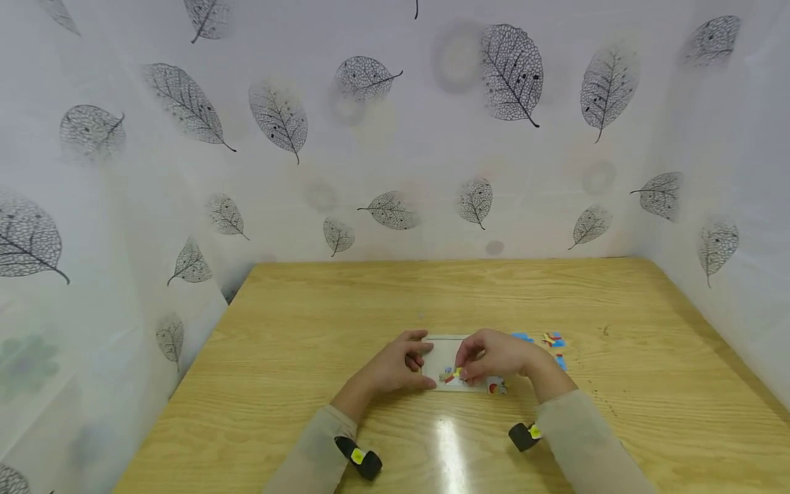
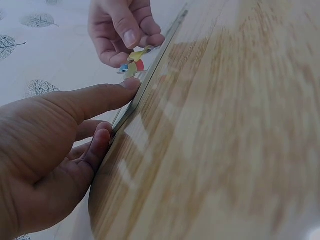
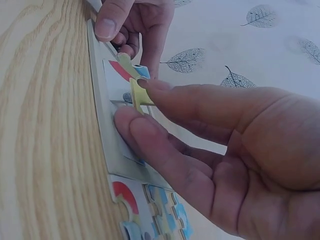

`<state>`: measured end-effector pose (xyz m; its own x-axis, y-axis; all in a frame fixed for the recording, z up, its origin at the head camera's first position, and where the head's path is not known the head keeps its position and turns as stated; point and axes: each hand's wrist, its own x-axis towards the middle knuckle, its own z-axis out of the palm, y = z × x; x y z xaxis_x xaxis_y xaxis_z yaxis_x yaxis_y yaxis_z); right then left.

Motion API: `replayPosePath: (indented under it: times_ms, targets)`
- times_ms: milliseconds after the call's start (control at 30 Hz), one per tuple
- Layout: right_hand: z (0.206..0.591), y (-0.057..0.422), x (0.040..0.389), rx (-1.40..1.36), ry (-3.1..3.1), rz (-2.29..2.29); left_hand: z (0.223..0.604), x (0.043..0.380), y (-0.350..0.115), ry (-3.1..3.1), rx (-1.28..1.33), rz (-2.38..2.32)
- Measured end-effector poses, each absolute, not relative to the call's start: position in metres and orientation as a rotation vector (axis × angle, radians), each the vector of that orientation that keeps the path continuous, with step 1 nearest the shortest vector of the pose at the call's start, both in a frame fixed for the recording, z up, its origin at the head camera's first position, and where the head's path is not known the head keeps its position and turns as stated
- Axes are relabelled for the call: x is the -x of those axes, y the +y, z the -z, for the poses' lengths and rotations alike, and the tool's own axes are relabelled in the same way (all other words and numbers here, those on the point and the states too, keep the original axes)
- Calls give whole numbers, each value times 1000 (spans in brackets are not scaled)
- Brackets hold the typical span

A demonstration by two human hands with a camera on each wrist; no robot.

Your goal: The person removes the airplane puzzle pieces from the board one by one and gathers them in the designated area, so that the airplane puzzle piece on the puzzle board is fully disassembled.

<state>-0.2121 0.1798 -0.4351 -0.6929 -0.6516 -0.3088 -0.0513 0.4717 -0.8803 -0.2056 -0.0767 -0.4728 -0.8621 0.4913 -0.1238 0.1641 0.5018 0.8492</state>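
Observation:
A pale, rimmed puzzle tray lies flat on the table. My left hand holds its left end, the thumb at the near corner and the fingers toward the far side. Between thumb and fingers, my right hand pinches a puzzle piece with yellow on it, tilted up over the tray. Just left of that piece, another piece with red and blue parts sits in the tray. The right hand hides part of the tray in the head view.
Right of the tray, near its front corner, lies a puzzle piece with a red patch. Several blue-patterned pieces lie farther right on the wooden table. Leaf-printed white curtains surround the table's back and sides.

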Motion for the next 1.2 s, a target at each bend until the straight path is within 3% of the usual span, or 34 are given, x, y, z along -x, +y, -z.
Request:
replayPosePath:
  times_ms: [667, 1200]
  targets:
    - [436, 176, 211, 553, 2032, 1281, 475, 206, -78, 2405, -532, -1301]
    - [436, 216, 221, 580, 1996, 1289, 475, 207, -78, 2393, -552, -1292]
